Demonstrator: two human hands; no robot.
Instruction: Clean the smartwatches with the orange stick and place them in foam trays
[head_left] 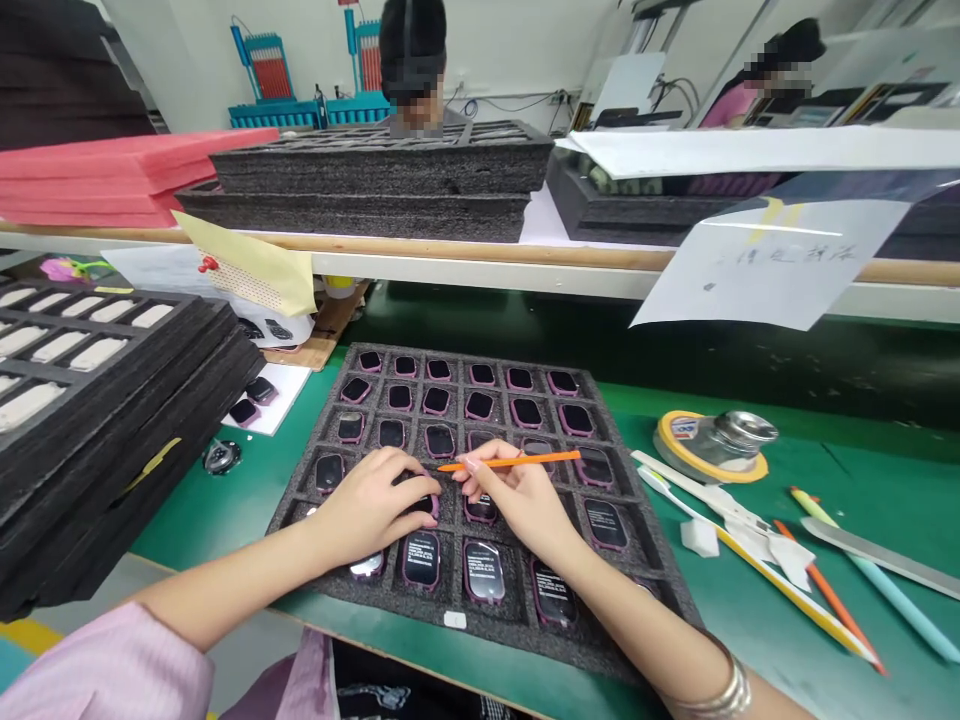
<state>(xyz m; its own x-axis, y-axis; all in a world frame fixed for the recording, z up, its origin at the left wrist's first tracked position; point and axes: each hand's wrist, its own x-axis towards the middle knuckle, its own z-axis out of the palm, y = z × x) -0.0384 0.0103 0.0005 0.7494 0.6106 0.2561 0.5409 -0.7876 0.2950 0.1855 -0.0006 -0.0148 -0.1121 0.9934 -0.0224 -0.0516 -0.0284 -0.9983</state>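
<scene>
A dark grey foam tray (450,602) lies before me, its compartments holding smartwatch bodies with purple frames. My left hand (379,500) reaches in from the left, its fingers closed about the edges of one watch (425,505) that they partly cover. Between the thumb and fingers of my right hand (517,495) is a slim orange pencil-like stick (525,460). Its pointed end is directed left, close to my left fingertips; whether it touches the watch I cannot tell. Small white text shows on several screens in the nearer rows, such as this watch (421,558).
Stacked black foam trays (202,400) with white pieces stand at left. On the right lie a tape roll (686,450), a metal-capped jar (742,435), a toothbrush (795,580) and a metal blade (885,555). A shelf edge (465,268) crosses beyond the tray; co-workers are behind it.
</scene>
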